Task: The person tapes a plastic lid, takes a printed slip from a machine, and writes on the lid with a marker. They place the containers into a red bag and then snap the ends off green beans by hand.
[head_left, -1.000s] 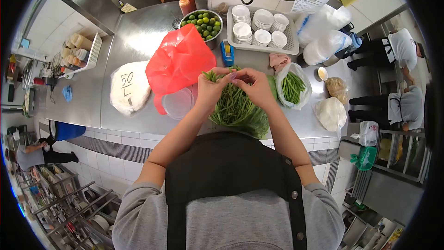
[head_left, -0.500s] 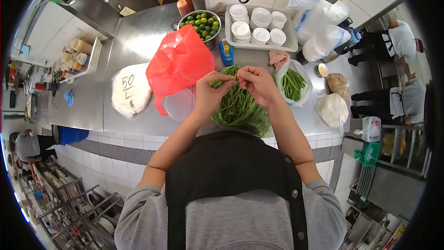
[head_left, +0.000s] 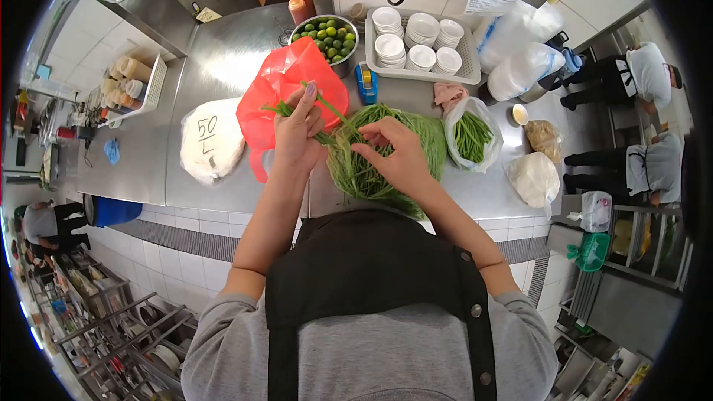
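In my left hand [head_left: 297,134], held up over the red plastic bag [head_left: 275,74], is a small bunch of green beans [head_left: 281,108]. One long green bean [head_left: 330,108] slants from it toward my right hand [head_left: 401,152]. The curled fingers of my right hand meet that bean's lower end; the exact contact is hard to make out. Under both hands lies a clear plastic bag full of green beans [head_left: 353,167]. To its right, an open white bag [head_left: 490,156] holds more green beans [head_left: 470,136].
Behind stand a bowl of limes [head_left: 327,41], a blue tape dispenser [head_left: 365,83] and a tray [head_left: 464,74] of white cups. A white bag marked 50 [head_left: 212,141] lies left. Wrapped bags [head_left: 533,178] sit right. Co-workers [head_left: 646,78] stand far right.
My hands, together over the bag of beans before, have moved apart. The left has risen leftward with a bunch of beans. A clear round lid or container beside the red bag is now out of sight.
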The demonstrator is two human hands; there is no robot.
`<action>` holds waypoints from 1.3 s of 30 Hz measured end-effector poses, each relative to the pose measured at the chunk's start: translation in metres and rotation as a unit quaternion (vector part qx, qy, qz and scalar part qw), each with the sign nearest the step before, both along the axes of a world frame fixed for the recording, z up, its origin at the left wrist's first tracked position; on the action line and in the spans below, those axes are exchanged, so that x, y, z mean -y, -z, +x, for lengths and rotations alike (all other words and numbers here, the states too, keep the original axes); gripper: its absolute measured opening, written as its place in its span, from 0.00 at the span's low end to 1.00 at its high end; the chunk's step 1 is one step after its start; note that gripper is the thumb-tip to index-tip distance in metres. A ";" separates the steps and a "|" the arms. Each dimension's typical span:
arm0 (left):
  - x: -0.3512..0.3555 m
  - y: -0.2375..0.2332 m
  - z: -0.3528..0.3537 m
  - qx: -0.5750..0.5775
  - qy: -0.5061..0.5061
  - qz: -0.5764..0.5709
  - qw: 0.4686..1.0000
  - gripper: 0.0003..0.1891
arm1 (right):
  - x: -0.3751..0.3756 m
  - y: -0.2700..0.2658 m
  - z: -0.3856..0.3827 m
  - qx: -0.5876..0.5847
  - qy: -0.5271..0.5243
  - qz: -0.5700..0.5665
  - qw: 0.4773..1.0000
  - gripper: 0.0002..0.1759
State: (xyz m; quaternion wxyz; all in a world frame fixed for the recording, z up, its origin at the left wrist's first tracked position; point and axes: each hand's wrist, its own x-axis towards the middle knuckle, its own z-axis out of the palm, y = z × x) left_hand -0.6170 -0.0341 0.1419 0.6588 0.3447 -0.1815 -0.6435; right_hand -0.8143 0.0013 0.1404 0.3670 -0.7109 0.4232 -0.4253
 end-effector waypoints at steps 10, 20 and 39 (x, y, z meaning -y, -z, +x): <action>-0.003 0.004 0.014 -0.027 -0.013 0.026 0.999 0.07 | 0.030 -0.019 -0.035 0.215 0.038 0.026 0.975 0.05; -0.016 0.043 -0.019 0.046 0.139 0.115 0.983 0.14 | 0.066 0.095 -0.026 -0.203 0.037 0.134 0.969 0.17; 0.009 0.084 -0.064 0.464 0.145 -0.144 0.862 0.09 | 0.071 0.045 -0.038 -0.006 0.083 0.055 0.995 0.07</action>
